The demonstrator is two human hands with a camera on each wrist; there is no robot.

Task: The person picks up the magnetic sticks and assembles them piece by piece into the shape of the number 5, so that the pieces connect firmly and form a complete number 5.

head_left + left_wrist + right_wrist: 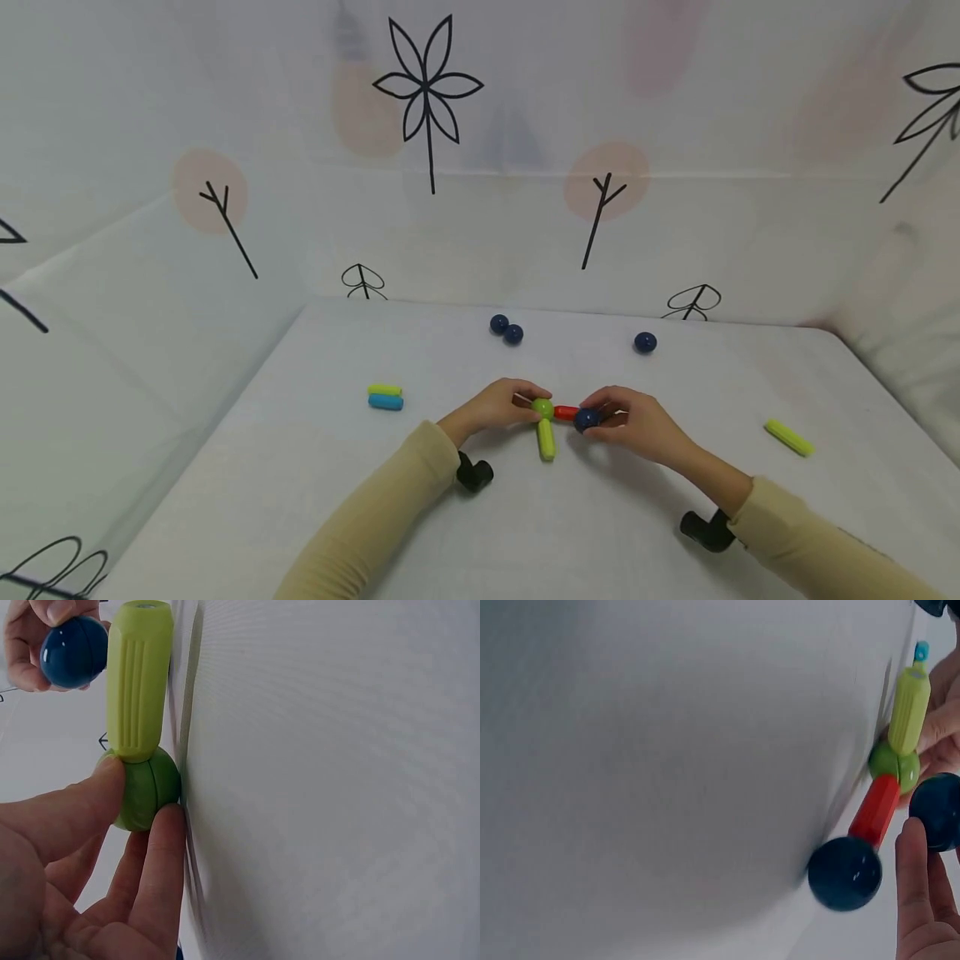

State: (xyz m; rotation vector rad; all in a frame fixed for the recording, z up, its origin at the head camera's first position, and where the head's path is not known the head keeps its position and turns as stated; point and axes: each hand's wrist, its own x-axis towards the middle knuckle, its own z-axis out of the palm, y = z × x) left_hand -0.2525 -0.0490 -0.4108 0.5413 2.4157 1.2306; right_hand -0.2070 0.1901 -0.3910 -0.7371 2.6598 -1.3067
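My left hand (504, 406) pinches a green ball (142, 791) between thumb and fingers. A yellow-green rod (546, 440) sticks out of that ball toward the near edge. On its right side, a red rod (566, 413) joins the ball and ends in a dark blue ball (845, 874) low by the table. My right hand (639, 423) holds another dark blue ball (939, 812), a little above the one on the red rod. From the head view only one dark blue ball (587, 419) shows at the right fingertips, so the two overlap there.
Two dark blue balls (513, 334) lie together at the back, and a third ball (645, 342) lies farther right. A yellow rod (385, 390) and a blue rod (386, 402) rest on the left. Another yellow-green rod (789, 437) lies right. Patterned cloth (480, 242) walls the table.
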